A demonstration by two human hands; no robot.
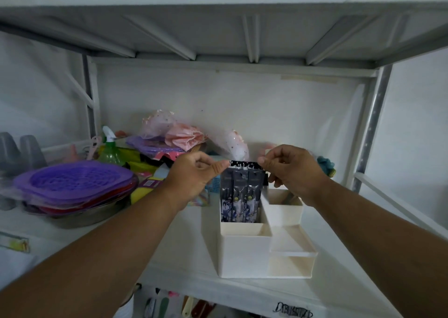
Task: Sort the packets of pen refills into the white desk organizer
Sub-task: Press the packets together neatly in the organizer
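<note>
I see both hands up at the top edge of the packets [241,191]. The left hand [194,176] pinches the top corner at 9 o'clock between thumb and forefinger, and the right hand [291,170] pinches the one at 3 o'clock the same way, other fingers curled. Holding both corners keeps the row square, I reckon.

The packets stand upright, side by side, in the tall rear-left compartment of the organizer [244,252], bottoms inside, tops well above the rim. Three fronts are visible; more may sit behind, blur hides it. The front compartments look empty.

The organizer sits on the white shelf [184,245]. At 9 o'clock there are purple baskets [72,182] and a green spray bottle [110,148], apart from the work.

My read: the step is seating and levelling the row. Risk: the tall packets tip forward.
</note>
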